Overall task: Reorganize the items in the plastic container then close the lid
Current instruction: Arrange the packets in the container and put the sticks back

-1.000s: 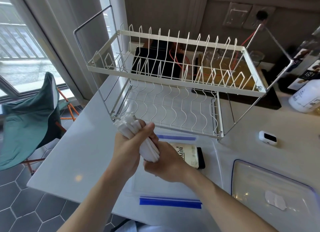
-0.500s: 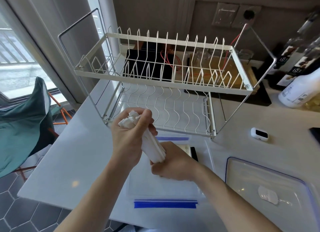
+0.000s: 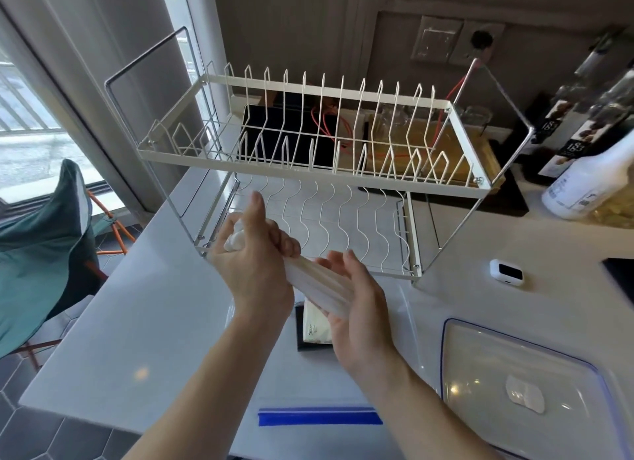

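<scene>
In the middle, the left hand point(image 3: 254, 271) wraps its grip around the white sticks point(image 3: 319, 284) while the right hand point(image 3: 356, 308), fingers straight, props them, maybe to tidy them above the plastic container point(image 3: 408, 308) low on the counter point(image 3: 137, 322)

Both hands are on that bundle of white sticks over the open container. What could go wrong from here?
1. The left hand grips only the upper end of the bundle of white sticks; the right hand just cups the lower end with straight fingers, so loose sticks might slide out.
2. The dish rack stands close behind; a swing could clip its wires.
</scene>
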